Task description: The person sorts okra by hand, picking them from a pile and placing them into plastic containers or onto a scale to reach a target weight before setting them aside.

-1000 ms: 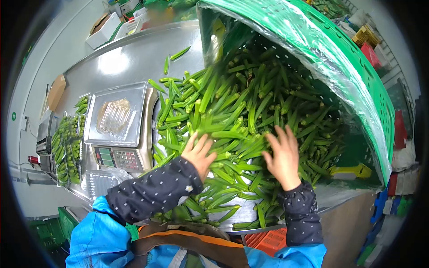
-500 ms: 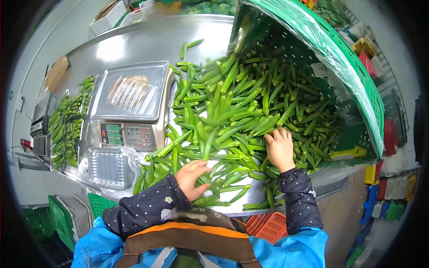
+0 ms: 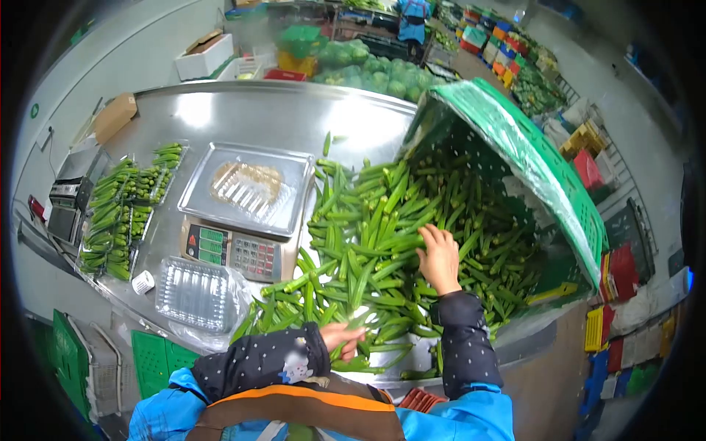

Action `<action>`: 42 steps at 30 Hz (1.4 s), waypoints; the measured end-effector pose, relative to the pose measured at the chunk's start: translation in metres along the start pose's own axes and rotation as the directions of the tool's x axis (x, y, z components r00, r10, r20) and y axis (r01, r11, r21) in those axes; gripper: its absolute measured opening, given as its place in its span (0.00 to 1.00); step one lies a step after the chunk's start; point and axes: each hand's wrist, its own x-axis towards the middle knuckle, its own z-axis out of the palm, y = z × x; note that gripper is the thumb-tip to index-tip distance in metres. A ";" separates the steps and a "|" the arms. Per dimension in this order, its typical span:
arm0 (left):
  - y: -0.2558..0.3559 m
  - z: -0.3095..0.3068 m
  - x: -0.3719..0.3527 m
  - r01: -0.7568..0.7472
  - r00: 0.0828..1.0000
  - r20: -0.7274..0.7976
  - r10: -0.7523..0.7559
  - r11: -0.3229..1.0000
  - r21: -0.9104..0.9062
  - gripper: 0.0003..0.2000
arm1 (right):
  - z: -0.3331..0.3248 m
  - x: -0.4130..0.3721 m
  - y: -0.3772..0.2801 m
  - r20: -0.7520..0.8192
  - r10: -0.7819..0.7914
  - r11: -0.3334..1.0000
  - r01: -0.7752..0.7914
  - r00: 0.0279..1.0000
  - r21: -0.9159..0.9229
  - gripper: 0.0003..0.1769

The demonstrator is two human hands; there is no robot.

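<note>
A large heap of green okra (image 3: 368, 253) spills over the metal table from a tipped green crate (image 3: 507, 117) lined with clear plastic. My right hand (image 3: 441, 263) is at the crate's mouth, its fingers curled and closed on okra at the heap's right side. Close to the table's front edge, my left hand (image 3: 341, 339) has its fingers drawn together around okra, partly hidden by the hand. Left of the heap stands a digital scale (image 3: 250, 253) bearing a clear-covered tray (image 3: 290, 176). Clear plastic boxes (image 3: 193, 292) lie in front of the scale.
Packed trays of okra (image 3: 110, 220) sit at the table's left, near a small white roll (image 3: 143, 282) and a dark device (image 3: 70, 198). Green crates (image 3: 154, 356) stand below the front edge. Beyond the table are cabbages (image 3: 375, 77) and a person in blue (image 3: 413, 22).
The camera view has tilted up, showing more of the room behind. My right hand has shifted up and left over the okra. My left hand's spread fingers have come together.
</note>
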 end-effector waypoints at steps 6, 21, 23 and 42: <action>-0.001 -0.029 -0.028 -0.110 0.981 -0.172 0.089 0.987 -0.118 0.16 | 0.016 -0.030 0.020 -0.078 0.001 0.989 -0.013 0.997 -0.149 0.05; -0.024 -0.015 -0.019 -0.179 0.983 -0.130 0.127 0.795 -0.579 0.13 | 0.071 -0.042 -0.036 0.100 0.479 0.803 -0.481 0.872 0.352 0.08; -0.024 -0.019 -0.020 -0.169 0.985 -0.123 0.121 0.807 -0.565 0.10 | 0.071 -0.024 -0.031 0.044 0.447 0.847 -0.439 0.893 0.301 0.09; -0.011 -0.025 -0.019 -0.126 0.970 -0.243 0.012 0.879 -0.460 0.13 | 0.070 0.000 -0.006 0.342 -0.343 0.917 0.391 0.875 -0.078 0.07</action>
